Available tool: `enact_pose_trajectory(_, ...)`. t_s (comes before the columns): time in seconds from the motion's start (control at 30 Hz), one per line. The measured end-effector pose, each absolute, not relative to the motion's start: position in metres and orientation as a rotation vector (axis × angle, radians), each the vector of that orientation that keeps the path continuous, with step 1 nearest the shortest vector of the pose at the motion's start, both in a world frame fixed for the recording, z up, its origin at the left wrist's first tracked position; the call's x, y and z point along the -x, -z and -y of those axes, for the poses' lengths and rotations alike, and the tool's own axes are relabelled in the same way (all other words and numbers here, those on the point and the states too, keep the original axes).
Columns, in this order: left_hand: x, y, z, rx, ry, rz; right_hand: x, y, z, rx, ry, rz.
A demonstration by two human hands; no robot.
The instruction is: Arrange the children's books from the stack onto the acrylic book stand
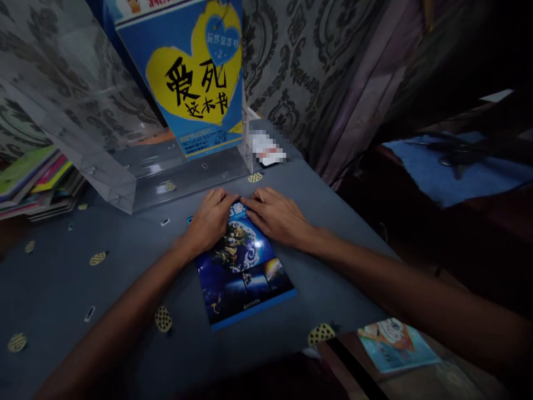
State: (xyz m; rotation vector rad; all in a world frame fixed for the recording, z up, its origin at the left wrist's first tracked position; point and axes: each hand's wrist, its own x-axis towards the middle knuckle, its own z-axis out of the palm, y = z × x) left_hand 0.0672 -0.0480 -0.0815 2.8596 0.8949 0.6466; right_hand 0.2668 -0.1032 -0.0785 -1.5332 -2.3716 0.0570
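Observation:
A dark blue book point(250, 280) with a picture of the Earth on its cover lies flat on the grey tablecloth. My left hand point(210, 218) rests on its top left part, fingers curled over toward the far edge. From the other side, my right hand point(277, 215) bends its fingers over the top right part. The fingertips of both hands nearly meet at the book's top edge and hide most of its title. Just beyond them is a clear acrylic stand point(191, 176) holding an upright blue book with a yellow heart point(195, 83).
Several stacked books point(41, 180) lie at the far left. A phone-like object point(268, 150), partly blurred out, sits right of the stand. Below the table's right edge are a light blue booklet point(395, 344) and a blue cloth point(449, 172) with a dark object on it. Patterned curtain hangs behind.

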Motion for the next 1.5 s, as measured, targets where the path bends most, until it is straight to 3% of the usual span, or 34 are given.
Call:
enact_pose_trajectory(0.23,-0.068,0.077,0.065,-2.926,-0.545,-0.932,-0.269,0.078,0.099,1.538,-0.187,2.339)
enact_pose_trajectory(0.7,-0.068,0.057,0.162,-2.892,-0.254,-0.274,-0.27,0.077,0.102,1.523,-0.195,2.335)
enact_pose_trajectory(1.07,-0.058,0.063,0.17,-2.926,-0.414,-0.394,-0.271,0.08,0.125,1.433,-0.05,2.412)
enact_pose_trajectory(1.3,0.003,0.055,0.193,-2.737,-0.513,-0.857,-0.277,0.08,0.201,1.343,-0.113,2.376)
enact_pose_trajectory(1.5,0.033,0.065,0.23,-2.838,-0.647,-0.882,-0.213,0.077,0.271,1.053,-0.127,2.507)
